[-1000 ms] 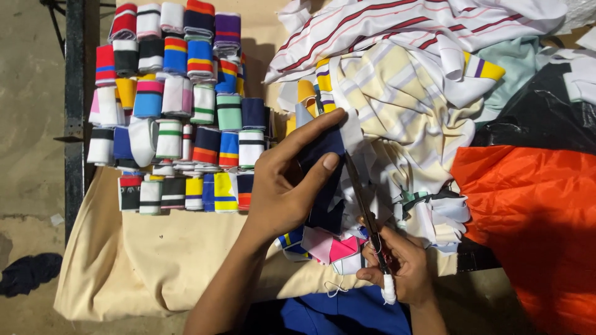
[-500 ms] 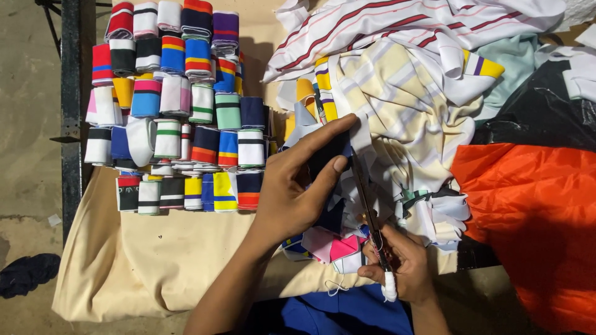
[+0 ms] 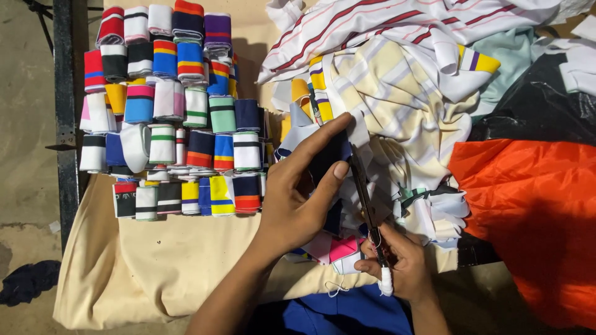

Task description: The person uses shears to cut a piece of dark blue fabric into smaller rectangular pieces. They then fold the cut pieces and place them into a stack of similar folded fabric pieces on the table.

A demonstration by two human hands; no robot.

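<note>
dark navy knit fabric strip (image 3: 327, 162) is up off the counter, just left of the cream striped cloth pile (image 3: 397, 93). your left hand (image 3: 298, 198) has its fingers pinching it, thumb on the edge. your right hand (image 3: 400, 263) has fingers wrapped around the dark metal scissors (image 3: 364, 192), blades right along the strip's edge. folded striped cuffs (image 3: 174, 111) are stacked to the left.

Between our left hand's fingers (image 3: 335, 169) we see a dark navy strip (image 3: 323, 162). Beyond them lies cream cloth with pale stripes (image 3: 397, 93), and white cloth with red stripes (image 3: 385, 25). Left of them sit rolled bands (image 3: 167, 111) striped red, blue, yellow, black and white on a tan sheet (image 3: 155, 267); right, plain orange fabric (image 3: 534, 205).
</note>
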